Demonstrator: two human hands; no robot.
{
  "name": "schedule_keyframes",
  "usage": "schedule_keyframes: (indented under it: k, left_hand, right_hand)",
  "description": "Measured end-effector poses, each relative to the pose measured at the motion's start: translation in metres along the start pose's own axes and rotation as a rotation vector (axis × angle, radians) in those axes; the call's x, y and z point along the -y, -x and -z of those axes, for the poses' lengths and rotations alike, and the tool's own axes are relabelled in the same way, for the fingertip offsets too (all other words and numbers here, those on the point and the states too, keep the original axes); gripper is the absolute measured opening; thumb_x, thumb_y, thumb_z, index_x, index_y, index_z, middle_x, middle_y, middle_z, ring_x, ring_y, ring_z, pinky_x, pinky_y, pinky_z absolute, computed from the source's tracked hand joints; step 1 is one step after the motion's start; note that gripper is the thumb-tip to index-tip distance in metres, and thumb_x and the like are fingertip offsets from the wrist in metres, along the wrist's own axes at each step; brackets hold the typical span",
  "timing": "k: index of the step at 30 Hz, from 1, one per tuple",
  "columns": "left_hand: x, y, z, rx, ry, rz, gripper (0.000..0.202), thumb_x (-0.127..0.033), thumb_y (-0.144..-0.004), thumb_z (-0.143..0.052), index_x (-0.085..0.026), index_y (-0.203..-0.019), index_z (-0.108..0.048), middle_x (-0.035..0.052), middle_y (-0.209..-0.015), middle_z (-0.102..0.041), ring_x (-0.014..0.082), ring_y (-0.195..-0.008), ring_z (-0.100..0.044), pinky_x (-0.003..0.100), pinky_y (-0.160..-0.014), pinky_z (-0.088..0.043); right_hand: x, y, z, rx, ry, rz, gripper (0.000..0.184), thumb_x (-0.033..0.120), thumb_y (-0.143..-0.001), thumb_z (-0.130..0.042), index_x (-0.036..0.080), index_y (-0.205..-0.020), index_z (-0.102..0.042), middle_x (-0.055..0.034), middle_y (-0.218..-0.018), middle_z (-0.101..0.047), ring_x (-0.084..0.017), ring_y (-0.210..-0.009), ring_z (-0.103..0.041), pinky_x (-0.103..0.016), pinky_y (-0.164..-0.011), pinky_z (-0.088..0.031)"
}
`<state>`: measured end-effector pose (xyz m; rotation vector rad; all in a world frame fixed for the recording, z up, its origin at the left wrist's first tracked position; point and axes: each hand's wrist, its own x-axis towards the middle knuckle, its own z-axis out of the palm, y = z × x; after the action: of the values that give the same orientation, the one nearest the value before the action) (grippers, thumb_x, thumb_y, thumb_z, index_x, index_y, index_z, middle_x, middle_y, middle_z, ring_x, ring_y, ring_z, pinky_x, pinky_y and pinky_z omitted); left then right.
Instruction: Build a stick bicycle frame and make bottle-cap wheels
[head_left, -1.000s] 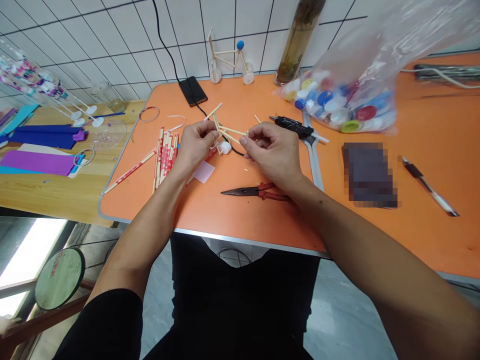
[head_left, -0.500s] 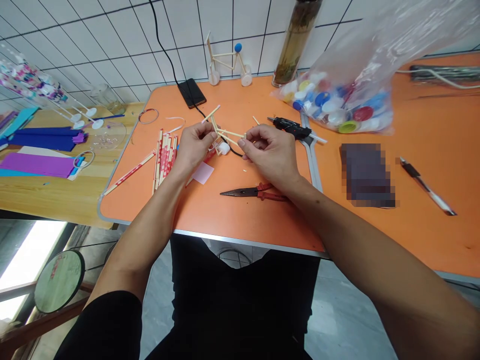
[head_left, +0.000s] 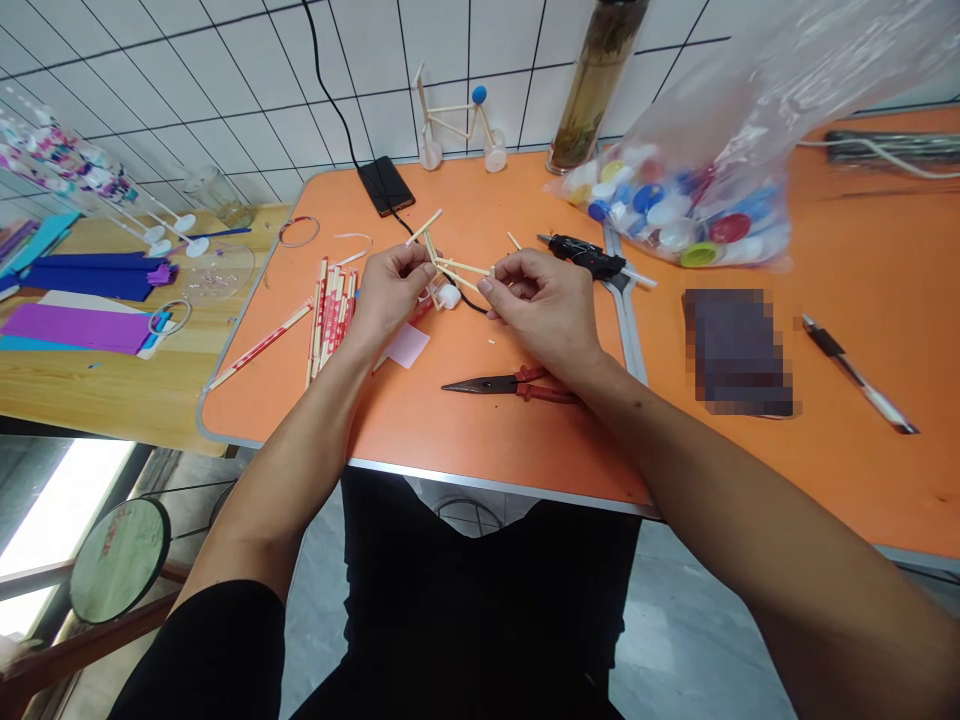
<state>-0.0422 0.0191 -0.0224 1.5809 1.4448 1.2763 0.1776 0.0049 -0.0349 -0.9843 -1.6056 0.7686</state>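
My left hand (head_left: 397,290) is closed, with thumb and fingers pinching a small frame of joined wooden sticks (head_left: 463,266) above the orange table (head_left: 420,430). At the frame's other end, my right hand (head_left: 544,305) pinches the stick tips between thumb and forefinger. A white bottle cap (head_left: 448,296) shows just below the sticks; I cannot tell whether it touches them. Pliers with red handles (head_left: 510,384) lie in front of my right hand. Beside my left wrist are several chopsticks with red printed ends (head_left: 328,315) and a pink paper square (head_left: 407,346).
A black glue gun (head_left: 581,254) lies behind my right hand. Against the wall stand a stick model with cap wheels (head_left: 454,122) and a tall bottle (head_left: 596,85). A phone (head_left: 385,186), a bag of bottle caps (head_left: 675,205), a blurred dark object (head_left: 739,350) and a pen (head_left: 859,372) surround the work.
The whole view has shifted very slightly. Both hands keep the same pinch on the stick frame, and nothing else has visibly moved.
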Motion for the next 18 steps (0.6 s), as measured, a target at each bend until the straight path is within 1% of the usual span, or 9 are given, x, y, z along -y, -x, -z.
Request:
schedule_keyframes:
  k: [2,5,8,13,18]
  left_hand:
    - [0.0000,0.0000,-0.0001,0.001,-0.005,-0.005,0.015,-0.014,-0.088,-0.071,-0.022,-0.076,-0.072,-0.0010,-0.064,-0.058,0.0133,-0.059,-0.049,0.026,-0.055,-0.040]
    - [-0.0006,0.0005,0.0002,0.002,-0.005,-0.009,0.017,-0.012,-0.088,-0.070,-0.022,-0.074,-0.071,-0.0011,-0.063,-0.057,0.0127,-0.058,-0.049,0.027,-0.056,-0.040]
    - [-0.0020,0.0013,0.0003,0.006,-0.002,-0.006,0.017,-0.012,-0.089,-0.069,-0.022,-0.075,-0.072,-0.0012,-0.063,-0.058,0.0124,-0.058,-0.049,0.027,-0.056,-0.040]
    - [-0.0034,0.0015,-0.0013,-0.011,0.003,0.019,0.014,-0.013,-0.089,-0.073,-0.022,-0.077,-0.074,-0.0010,-0.065,-0.062,0.0120,-0.058,-0.051,0.026,-0.057,-0.043]
    - [-0.0046,0.0013,-0.0022,-0.012,0.020,0.028,0.020,-0.010,-0.090,-0.073,-0.021,-0.074,-0.069,-0.0013,-0.064,-0.060,0.0111,-0.056,-0.051,0.025,-0.055,-0.042]
  right_hand:
    - [0.0002,0.0002,0.0000,0.001,0.001,-0.005,0.023,0.043,-0.096,-0.085,0.026,-0.084,-0.075,0.0019,-0.068,-0.073,-0.018,-0.059,-0.071,-0.031,-0.056,-0.050]
    - [0.0009,0.0005,0.0002,0.003,-0.010,-0.004,0.019,0.037,-0.095,-0.085,0.025,-0.084,-0.075,0.0023,-0.068,-0.072,-0.017,-0.059,-0.070,-0.031,-0.056,-0.050]
    - [0.0011,0.0006,0.0001,0.001,-0.013,-0.001,0.017,0.032,-0.095,-0.084,0.025,-0.084,-0.074,0.0023,-0.068,-0.072,-0.017,-0.058,-0.070,-0.031,-0.056,-0.049]
    - [-0.0009,-0.0001,-0.0004,0.006,0.005,-0.013,0.018,0.033,-0.096,-0.085,0.025,-0.084,-0.074,0.0024,-0.068,-0.071,-0.017,-0.058,-0.068,-0.031,-0.055,-0.048]
    - [-0.0006,-0.0008,0.0013,0.009,0.007,-0.013,0.020,0.035,-0.097,-0.087,0.025,-0.085,-0.074,0.0017,-0.071,-0.070,-0.018,-0.063,-0.070,-0.032,-0.059,-0.052]
